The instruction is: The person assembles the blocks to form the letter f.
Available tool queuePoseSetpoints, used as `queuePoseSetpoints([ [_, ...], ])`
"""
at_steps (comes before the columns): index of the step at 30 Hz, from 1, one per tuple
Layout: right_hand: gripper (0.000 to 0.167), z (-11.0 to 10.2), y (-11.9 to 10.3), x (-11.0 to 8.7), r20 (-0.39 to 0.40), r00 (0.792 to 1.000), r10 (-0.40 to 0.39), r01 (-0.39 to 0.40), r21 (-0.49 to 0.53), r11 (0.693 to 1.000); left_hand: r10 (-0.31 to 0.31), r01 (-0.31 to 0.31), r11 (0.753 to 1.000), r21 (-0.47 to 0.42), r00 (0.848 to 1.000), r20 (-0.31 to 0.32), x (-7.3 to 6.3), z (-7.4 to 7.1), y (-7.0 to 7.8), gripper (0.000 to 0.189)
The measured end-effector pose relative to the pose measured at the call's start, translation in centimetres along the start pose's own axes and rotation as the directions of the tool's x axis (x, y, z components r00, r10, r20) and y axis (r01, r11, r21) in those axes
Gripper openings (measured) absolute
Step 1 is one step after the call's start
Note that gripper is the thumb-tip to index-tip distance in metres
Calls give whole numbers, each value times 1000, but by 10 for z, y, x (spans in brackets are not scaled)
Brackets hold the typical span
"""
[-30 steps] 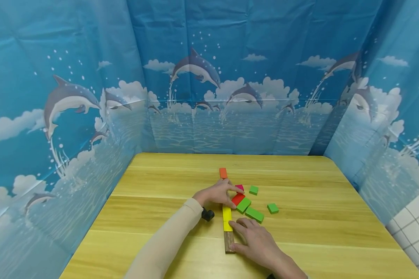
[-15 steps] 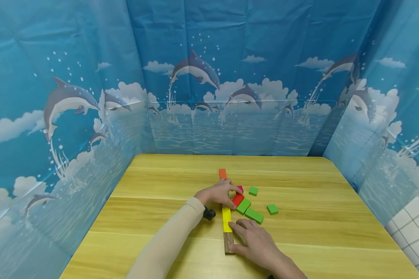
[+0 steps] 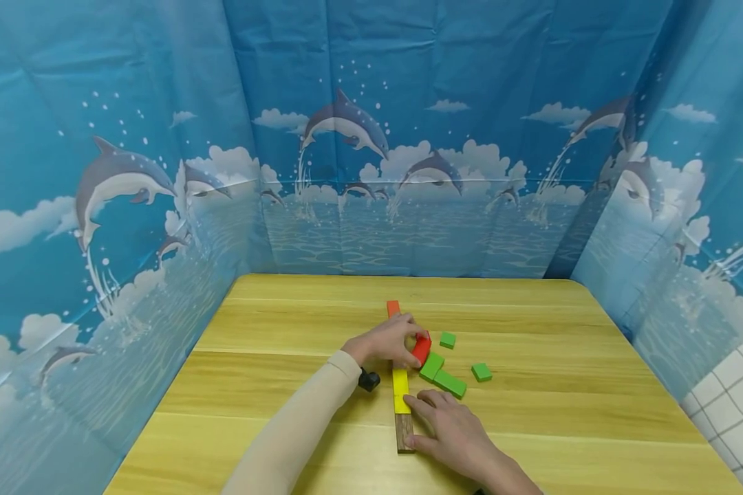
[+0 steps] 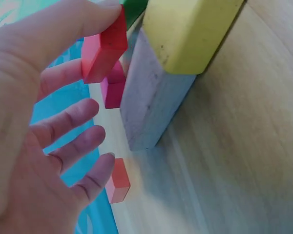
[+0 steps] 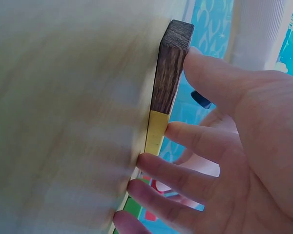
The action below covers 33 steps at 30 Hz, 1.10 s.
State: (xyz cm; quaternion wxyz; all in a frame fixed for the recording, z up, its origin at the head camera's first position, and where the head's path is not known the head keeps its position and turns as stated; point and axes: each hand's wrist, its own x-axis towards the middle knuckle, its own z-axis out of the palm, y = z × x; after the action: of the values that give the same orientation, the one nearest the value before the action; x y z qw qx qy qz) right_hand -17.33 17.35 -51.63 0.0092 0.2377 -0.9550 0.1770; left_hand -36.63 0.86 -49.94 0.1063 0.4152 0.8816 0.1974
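Note:
My left hand [image 3: 386,342] pinches a red block [image 3: 421,350] between thumb and index finger; its other fingers are spread in the left wrist view. Left of the red block runs a row of blocks: a dark brown one [image 3: 404,433] nearest me, then yellow [image 3: 400,393], then a greyish-purple block [image 4: 151,102] mostly hidden under the left hand in the head view. An orange-red block [image 3: 393,307] lies at the far end. My right hand [image 3: 455,432] has its thumb at the brown block's side and its index fingertip at the yellow, fingers relaxed. A magenta block [image 4: 113,92] sits beyond the red one.
Two green blocks, one squarish [image 3: 432,366] and one longer [image 3: 450,383], touch right of the red block. Two small green blocks [image 3: 448,339] lie farther right. A black piece [image 3: 368,380] shows below the left wrist. A dolphin-print curtain [image 3: 408,227] encloses the wooden table [image 3: 272,330].
The red block has turned more upright in the left hand's pinch and shifted slightly away from the squarish green block. The right hand stays at the brown and yellow blocks.

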Motion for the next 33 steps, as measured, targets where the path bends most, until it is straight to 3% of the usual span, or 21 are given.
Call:
queuePoseSetpoints([
  [7,70,1,0,0,-1,1000,8,-8,3,1000,24,-25,1000,-1,999,-42,-4,-6,0,57],
  [17,70,1,1,-1,-5,1000,6,-6,-9,1000,-29,26,999,-38,996,-80,-22,-20,2,60],
  [33,70,0,0,-1,-4,1000,12,-13,-19,1000,-75,81,996,39,988,-136,-52,-26,-12,61],
])
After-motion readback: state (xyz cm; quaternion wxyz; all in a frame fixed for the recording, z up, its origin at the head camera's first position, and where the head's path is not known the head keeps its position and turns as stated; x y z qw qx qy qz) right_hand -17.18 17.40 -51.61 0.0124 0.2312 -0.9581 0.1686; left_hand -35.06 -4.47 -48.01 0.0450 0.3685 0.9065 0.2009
